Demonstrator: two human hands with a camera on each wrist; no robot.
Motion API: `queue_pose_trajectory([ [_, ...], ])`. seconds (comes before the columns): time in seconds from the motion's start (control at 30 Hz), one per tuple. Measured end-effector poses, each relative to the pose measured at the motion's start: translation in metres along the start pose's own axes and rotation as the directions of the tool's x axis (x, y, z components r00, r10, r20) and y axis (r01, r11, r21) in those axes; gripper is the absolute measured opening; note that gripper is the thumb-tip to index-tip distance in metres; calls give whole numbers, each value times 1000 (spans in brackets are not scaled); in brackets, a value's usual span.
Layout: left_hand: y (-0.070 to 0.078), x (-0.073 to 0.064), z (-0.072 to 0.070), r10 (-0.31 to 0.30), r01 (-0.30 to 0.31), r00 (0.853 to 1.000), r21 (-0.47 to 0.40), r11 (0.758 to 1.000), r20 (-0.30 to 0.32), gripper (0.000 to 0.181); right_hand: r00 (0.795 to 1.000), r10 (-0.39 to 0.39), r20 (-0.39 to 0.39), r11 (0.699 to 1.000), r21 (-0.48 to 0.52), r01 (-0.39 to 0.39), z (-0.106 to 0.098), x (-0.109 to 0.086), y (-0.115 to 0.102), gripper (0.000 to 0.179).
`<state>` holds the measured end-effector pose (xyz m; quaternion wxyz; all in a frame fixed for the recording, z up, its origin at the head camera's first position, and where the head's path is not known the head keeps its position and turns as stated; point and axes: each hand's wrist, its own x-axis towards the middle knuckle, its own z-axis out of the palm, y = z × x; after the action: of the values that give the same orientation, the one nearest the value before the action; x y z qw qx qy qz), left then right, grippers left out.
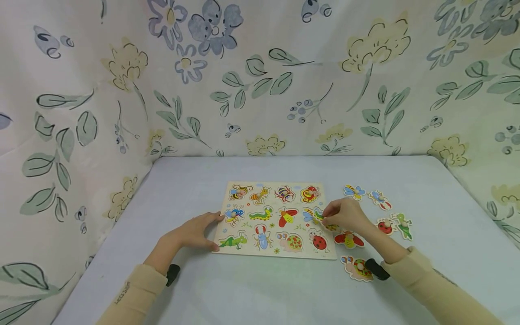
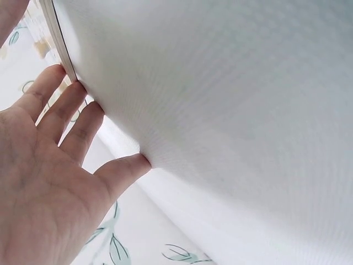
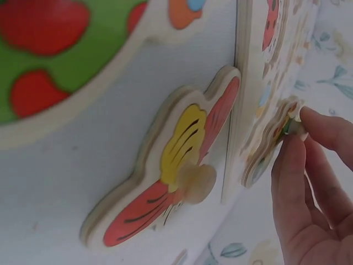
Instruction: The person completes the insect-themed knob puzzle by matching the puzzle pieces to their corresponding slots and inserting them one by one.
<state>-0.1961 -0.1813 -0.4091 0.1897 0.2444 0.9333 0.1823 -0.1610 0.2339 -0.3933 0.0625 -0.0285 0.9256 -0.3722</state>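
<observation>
A wooden peg puzzle board (image 1: 264, 225) printed with colourful insects lies flat. At its left edge rests my left hand (image 1: 200, 230), fingers spread, with the thumb by the lower corner; in the left wrist view the fingertips (image 2: 77, 88) touch the board's side. Above the board's right part, my right hand (image 1: 345, 214) pinches the round knob of a puzzle piece (image 3: 270, 141). That piece shows green with yellowish and reddish marks, but the fingers partly cover it and its exact figure is unclear. Below that hand lies a red-winged insect piece (image 1: 348, 239).
Right of the board lie several loose knobbed pieces: a blue-winged insect (image 1: 355, 192), a stag beetle (image 1: 379, 200), a ladybug (image 1: 385, 226), a grasshopper (image 1: 403, 225) and a snail (image 1: 356, 268). A floral curtain (image 1: 260, 90) hangs behind the white table (image 1: 252, 289).
</observation>
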Motion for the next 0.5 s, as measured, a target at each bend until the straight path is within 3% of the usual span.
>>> queue_pose_trajectory([
  [0.5, 3, 0, -2, -2, 2, 1000, -2, 1000, 5, 88, 998, -59, 18, 998, 32, 58, 8, 13, -11, 9],
])
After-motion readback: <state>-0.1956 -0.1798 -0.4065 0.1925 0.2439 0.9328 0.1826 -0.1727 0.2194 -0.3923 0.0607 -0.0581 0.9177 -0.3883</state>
